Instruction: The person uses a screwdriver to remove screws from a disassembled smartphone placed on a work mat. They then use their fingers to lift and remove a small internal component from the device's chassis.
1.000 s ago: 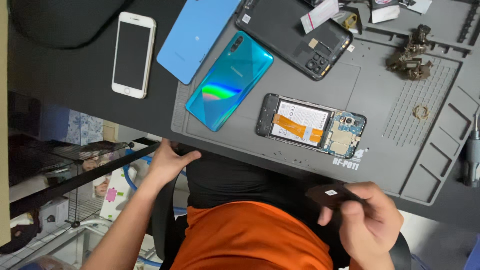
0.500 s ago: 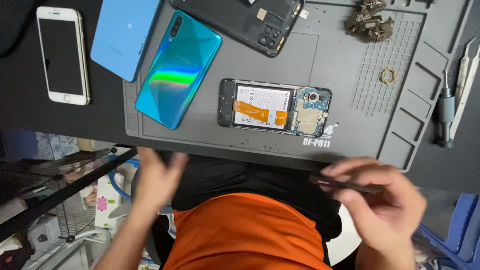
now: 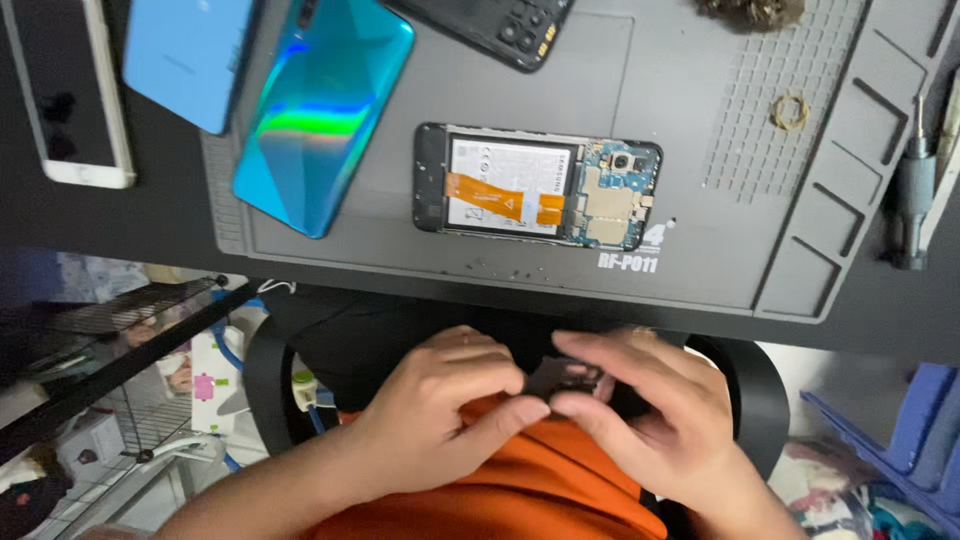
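My left hand (image 3: 440, 405) and my right hand (image 3: 640, 415) meet below the desk edge, over my orange shirt, and pinch a small dark part (image 3: 562, 380) between their fingertips. Most of the part is hidden by the fingers. Above them, on the grey work mat (image 3: 700, 250), lies an opened phone (image 3: 538, 187) without its back, showing a white battery, orange ribbon cables and a blue circuit board. A teal phone back cover (image 3: 320, 110) lies to its left.
A blue phone (image 3: 190, 60) and a white phone (image 3: 65, 95) lie at the far left. A black rear frame (image 3: 500, 25) sits at the top. A small ring (image 3: 790, 112) rests on the mat's grid, a screwdriver (image 3: 912, 195) at right. A wire rack (image 3: 110, 340) stands beneath.
My left hand left the desk edge and came right to join the right hand on the dark part. The camera has moved closer and lower.
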